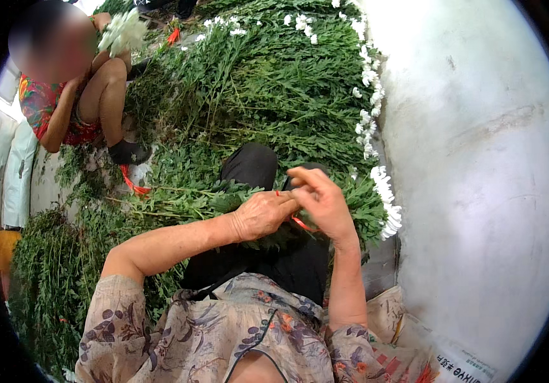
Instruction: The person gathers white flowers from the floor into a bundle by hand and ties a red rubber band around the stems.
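A bundle of white chrysanthemums [236, 198] lies across my lap, its cut stems pointing left and its white blooms [387, 203] at the right near the wall. Over the middle of the bundle, my left hand [267, 213] grips a red tie [304, 223] that passes at the stems. My right hand [322, 201] is just to the right, close to the left fingertips and slightly blurred, with its fingers bent and raised; whether it holds the tie's end is not plain. Part of the tie is hidden behind the hands.
Many leafy chrysanthemum stems [279, 95] cover the floor ahead, blooms towards the pale wall [475, 143]. More greenery [54, 268] lies at left. Red ties [135, 184] lie near a co-worker [63, 110], who crouches at upper left holding white flowers [123, 31]. Printed sacks [399, 344] sit at lower right.
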Demonstrator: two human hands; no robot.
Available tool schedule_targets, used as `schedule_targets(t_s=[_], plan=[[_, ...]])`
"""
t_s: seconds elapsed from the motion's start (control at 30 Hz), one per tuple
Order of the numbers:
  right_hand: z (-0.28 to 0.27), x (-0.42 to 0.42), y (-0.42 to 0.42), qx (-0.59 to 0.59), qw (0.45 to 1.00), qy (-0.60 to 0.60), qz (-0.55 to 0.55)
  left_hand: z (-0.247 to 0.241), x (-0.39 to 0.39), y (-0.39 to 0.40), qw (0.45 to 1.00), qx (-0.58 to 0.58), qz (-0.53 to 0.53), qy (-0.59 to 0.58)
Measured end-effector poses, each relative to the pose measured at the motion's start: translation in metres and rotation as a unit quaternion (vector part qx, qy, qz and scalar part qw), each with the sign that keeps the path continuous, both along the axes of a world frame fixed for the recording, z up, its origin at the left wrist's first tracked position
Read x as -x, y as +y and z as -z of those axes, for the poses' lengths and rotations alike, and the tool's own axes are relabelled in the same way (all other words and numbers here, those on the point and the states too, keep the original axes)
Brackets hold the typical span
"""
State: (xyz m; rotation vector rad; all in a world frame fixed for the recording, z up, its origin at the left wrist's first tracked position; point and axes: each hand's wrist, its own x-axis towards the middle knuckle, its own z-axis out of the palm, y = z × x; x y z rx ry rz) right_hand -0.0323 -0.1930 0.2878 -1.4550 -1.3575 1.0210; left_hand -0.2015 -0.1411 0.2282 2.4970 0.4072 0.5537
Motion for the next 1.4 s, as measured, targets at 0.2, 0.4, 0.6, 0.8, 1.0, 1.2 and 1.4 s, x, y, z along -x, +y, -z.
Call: schedule_targets(t_s=[0.2, 0.4, 0.6, 0.8, 1.0, 1.2, 1.4], plan=[[0.003, 0.01, -0.001, -0.024, 0.997, -0.054, -0.046, -0.008, 0.003, -0.004, 0.996, 0.022, 0.017, 0.08], [0.033, 0.009, -0.004, 0.004, 0.987, 0.131, 0.093, -0.026, -0.002, -0.004, 0.995, 0.034, -0.006, -0.094], [0.033, -0.008, -0.011, 0.009, 0.964, 0.252, 0.089, -0.023, 0.004, 0.004, 0.806, 0.526, -0.177, -0.208], [0.042, -0.017, -0.01, -0.046, 0.917, 0.393, 0.058, -0.017, -0.011, 0.018, 0.901, 0.416, -0.122, -0.005], [0.032, -0.004, -0.013, -0.091, 0.983, 0.151, 0.056, -0.004, -0.002, 0.037, 0.757, 0.641, -0.103, -0.069], [0.024, -0.004, -0.014, -0.109, 0.988, -0.107, -0.029, -0.023, 0.004, 0.046, 0.71, 0.699, -0.005, -0.085], [0.029, -0.011, -0.006, -0.083, 0.995, -0.007, -0.05, -0.028, 0.004, 0.046, 0.854, 0.52, -0.024, -0.022]])
